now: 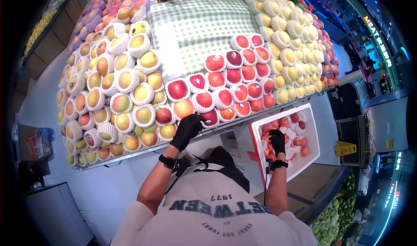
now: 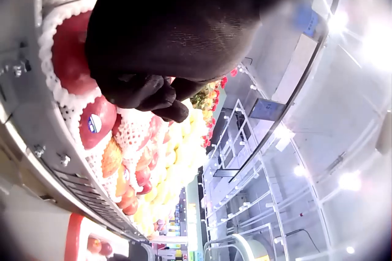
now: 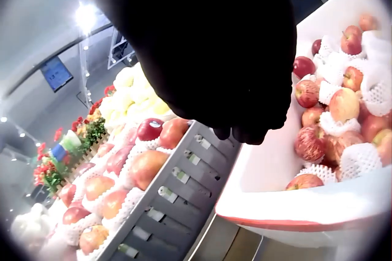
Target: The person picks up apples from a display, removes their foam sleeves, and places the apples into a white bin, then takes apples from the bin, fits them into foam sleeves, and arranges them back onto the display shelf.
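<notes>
My left hand [image 1: 187, 131], in a black glove, is at the front edge of the fruit display, its fingertips right at a dark red apple [image 1: 210, 118] in a white foam net. In the left wrist view its fingers [image 2: 153, 99] bend loosely, with nothing visible between them, and overlap the netted apples. My right hand [image 1: 277, 141], also gloved in black, hangs over the white foam box [image 1: 309, 115], close above loose apples [image 1: 303, 151]. The right wrist view shows it as a dark shape beside the box wall, with no fruit visible at its fingertips.
Yellow-red netted fruit [image 1: 126, 81] is heaped at left and pale yellow fruit [image 1: 291, 55] at right. A green checked cloth [image 1: 204, 24] lies behind the red apples. The display's grey rim [image 3: 174, 193] runs beside the box. A yellow floor sign [image 1: 345, 148] stands farther right.
</notes>
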Demonstrator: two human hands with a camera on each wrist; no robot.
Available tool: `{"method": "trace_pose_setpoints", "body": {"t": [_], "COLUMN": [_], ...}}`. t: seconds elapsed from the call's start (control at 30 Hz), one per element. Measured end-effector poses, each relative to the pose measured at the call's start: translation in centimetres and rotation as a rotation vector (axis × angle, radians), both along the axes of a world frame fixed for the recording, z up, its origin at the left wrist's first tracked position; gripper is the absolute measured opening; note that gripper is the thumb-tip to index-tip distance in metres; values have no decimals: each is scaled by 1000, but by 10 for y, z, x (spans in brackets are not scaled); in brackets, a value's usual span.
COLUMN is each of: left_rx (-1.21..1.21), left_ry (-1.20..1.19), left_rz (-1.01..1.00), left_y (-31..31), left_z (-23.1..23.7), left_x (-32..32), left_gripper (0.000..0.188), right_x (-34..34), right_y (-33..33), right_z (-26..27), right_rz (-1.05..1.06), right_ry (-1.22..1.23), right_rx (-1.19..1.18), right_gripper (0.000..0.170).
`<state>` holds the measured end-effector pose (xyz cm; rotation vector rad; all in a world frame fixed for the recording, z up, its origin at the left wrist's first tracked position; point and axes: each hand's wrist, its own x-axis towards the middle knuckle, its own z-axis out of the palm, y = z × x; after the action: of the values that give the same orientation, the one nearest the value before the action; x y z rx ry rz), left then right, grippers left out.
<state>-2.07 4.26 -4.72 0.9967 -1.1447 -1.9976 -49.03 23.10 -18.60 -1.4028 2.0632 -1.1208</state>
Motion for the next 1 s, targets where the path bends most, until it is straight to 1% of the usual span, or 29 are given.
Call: {"method": "trace_pose_setpoints", "body": {"t": [0.07, 0.1, 0.13, 0.17, 0.2, 0.23, 0.27, 0.33, 0.4, 0.43, 0.47, 0.53, 0.6, 0.67, 0.7, 0.73, 0.8, 0.9, 1.0], "left_rx": [-73, -24, 26, 79, 65, 52, 40, 35, 16, 16, 12, 10, 32, 53, 62, 72, 71, 57, 45], "left_ry": [-30, 11, 49, 86, 96, 103, 109, 128, 152, 156, 143, 122, 178, 220, 235, 250, 242, 210, 201], "left_rz": [46, 63, 78, 93, 107, 120, 134, 190, 239, 244, 253, 278, 280, 282, 283, 284, 295, 308, 311], "left_y": [-1, -2, -1, -1, -2, -4, -4, -11, -12, -13, -13, -13, -12, -12, -12, -12, -12, -13, -16], "left_z": [-3, -2, -2, -3, -5, -8, -9, -14, -14, -10, -10, -8, -8, -8, -6, -5, -3, -1, 1], "left_x": [12, 17, 24, 29, 33, 37, 42, 49, 56, 59, 61, 63, 65, 66, 65, 65, 63, 65, 68], "left_gripper": [23, 22, 22, 22, 21, 21, 21, 21, 21, 21, 21, 20, 20, 19, 19, 19, 19, 19, 18], "right_x": [28, 32, 46, 56, 65, 87, 102, 119, 136, 150, 161, 193, 211, 238, 241, 245, 256, 280, 282], "right_y": [-29, -43, -58, -76, -93, -112, -131, -167, -207, -224, -242, -274, -303, -320, -332, -343, -358, -369, -379], "right_z": [42, 44, 52, 59, 63, 87, 103, 116, 130, 145, 155, 181, 184, 191, 183, 176, 168, 187, 183], "right_rz": [-152, -128, -168, -139, -111, -151, -101, 28, 215, 206, 221, 327, 418, 482, 404, 425, 377, 323, 308], "right_ry": [-126, -265, -422, -426, -433, -443, -366, 88, 243, 150, 216, 351, 540, 542, 618, 705, 809, 847, 924], "right_rx": [249, 210, 136, 94, 57, 122, 166, 95, -152, -52, -50, -103, -177, -181, -96, -109, 38, 431, 501], "right_gripper": [16, 17, 21, 21, 22, 20, 18, 20, 23, 29, 35, 44, 51, 60, 69, 75, 76, 81, 76]}}
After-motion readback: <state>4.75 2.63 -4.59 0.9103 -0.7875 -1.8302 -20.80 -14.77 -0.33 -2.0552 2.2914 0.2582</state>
